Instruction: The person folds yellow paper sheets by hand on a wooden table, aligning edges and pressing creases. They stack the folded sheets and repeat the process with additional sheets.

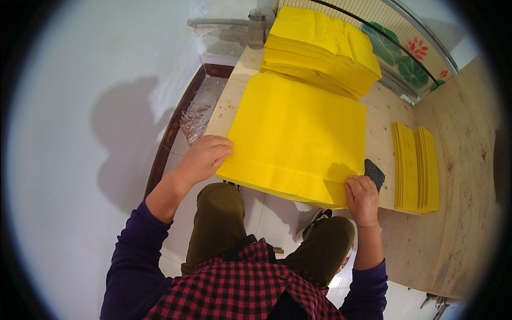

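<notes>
A wide yellow fabric sheet (298, 128), felt-like and flat, tops a stack that reaches the near edge of the wooden table. At its near left corner my left hand (205, 157) is closed, fingers pinching the edge. My right hand (362, 198) grips the near right corner, its fingers curled over the side. A crease runs across the sheet close to the near edge. Just beyond my right hand lies a dark grey textured pad (375, 175), partly covered by the yellow fabric.
Behind the sheet rises a thick pile of folded yellow fabric (320, 50). Narrow folded yellow bundles (416, 168) lie at the right beside a wooden panel (458, 176). A glass jar (256, 29) stands at the far left table corner. Clear plastic wrap (201, 106) is heaped by the wall.
</notes>
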Demonstrator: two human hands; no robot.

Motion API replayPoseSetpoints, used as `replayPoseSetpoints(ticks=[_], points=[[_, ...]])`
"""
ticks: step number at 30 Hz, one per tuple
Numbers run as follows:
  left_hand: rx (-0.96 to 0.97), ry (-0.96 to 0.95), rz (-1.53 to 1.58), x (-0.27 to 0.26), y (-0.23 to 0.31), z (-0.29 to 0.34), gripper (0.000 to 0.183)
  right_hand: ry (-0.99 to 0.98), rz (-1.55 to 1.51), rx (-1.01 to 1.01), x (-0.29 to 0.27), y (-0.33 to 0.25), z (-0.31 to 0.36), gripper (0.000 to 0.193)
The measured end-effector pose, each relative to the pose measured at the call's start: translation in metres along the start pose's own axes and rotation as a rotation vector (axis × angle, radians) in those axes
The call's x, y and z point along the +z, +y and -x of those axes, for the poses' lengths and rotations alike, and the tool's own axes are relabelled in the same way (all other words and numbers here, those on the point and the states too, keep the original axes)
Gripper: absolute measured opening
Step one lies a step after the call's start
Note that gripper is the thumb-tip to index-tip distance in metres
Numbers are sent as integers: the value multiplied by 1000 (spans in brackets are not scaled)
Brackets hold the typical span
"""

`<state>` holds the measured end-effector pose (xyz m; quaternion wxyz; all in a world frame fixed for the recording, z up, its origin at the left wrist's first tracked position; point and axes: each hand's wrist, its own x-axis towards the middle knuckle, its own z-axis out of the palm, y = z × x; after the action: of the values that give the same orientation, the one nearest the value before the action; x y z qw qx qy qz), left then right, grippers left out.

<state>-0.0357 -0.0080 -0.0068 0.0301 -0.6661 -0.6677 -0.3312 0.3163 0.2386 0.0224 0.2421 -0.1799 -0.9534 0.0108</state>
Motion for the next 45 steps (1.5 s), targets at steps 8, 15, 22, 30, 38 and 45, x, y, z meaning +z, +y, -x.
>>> replayPoseSetpoints(ticks=[8,15,22,30,38,45], points=[[-8,3,1,2,1,2,14,16,-43,2,-2,-5,1,13],[-4,-6,13,2,0,3,14,15,-84,22,-3,-7,2,14],[4,0,-6,3,-1,4,14,13,-78,30,-1,-6,4,15],[-64,52,18,-2,1,8,22,169,-286,269,5,2,24,21],[-494,261,440,10,14,20,33,311,-929,907,25,10,45,52],[-593,316,557,38,35,25,43,297,-1181,973,30,-10,41,64]])
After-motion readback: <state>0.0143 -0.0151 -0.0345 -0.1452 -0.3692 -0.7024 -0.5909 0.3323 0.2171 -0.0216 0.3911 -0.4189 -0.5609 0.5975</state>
